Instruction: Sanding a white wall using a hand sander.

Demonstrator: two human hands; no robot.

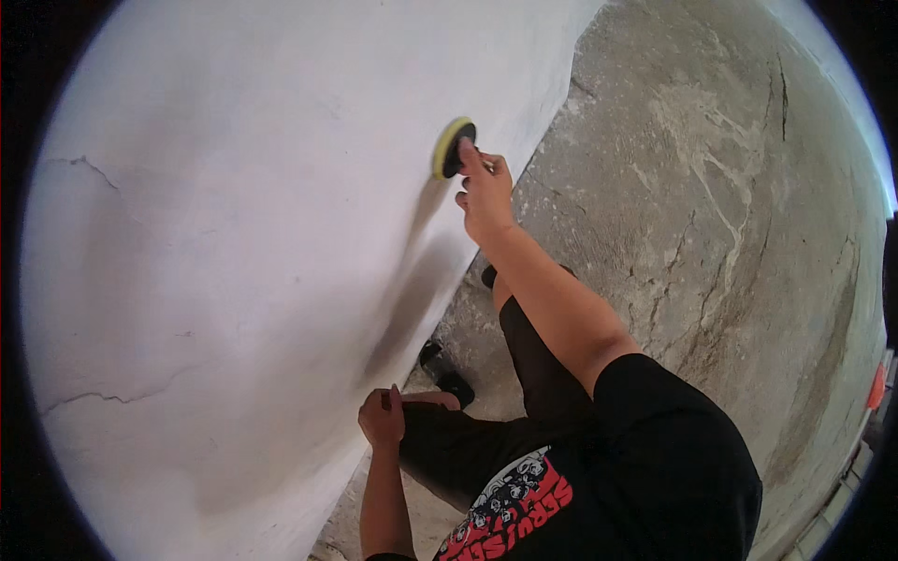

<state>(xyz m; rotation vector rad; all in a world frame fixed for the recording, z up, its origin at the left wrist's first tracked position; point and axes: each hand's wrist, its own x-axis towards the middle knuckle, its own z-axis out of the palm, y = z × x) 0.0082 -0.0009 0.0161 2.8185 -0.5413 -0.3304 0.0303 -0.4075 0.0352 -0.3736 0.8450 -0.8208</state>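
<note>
A round sanding or polishing pad [446,149] with a black backing and a yellow rim is in my right hand [489,193], gripped at its back. Its face is turned to the white wall [266,231]; whether it presses flat on the wall I cannot tell. Shadows of the hand and arm fall on the wall below the pad. My left hand [382,417] is loosely curled beside my knee, near the wall's lower edge, and no object shows in it. Thin cracks run through the wall's surface at the left.
Rough, cracked concrete floor [701,210] meets the wall along a slanting edge. My bent legs and a foot in a black sandal [447,373] are close to that edge. An orange-red thing [876,386] lies at the far right rim.
</note>
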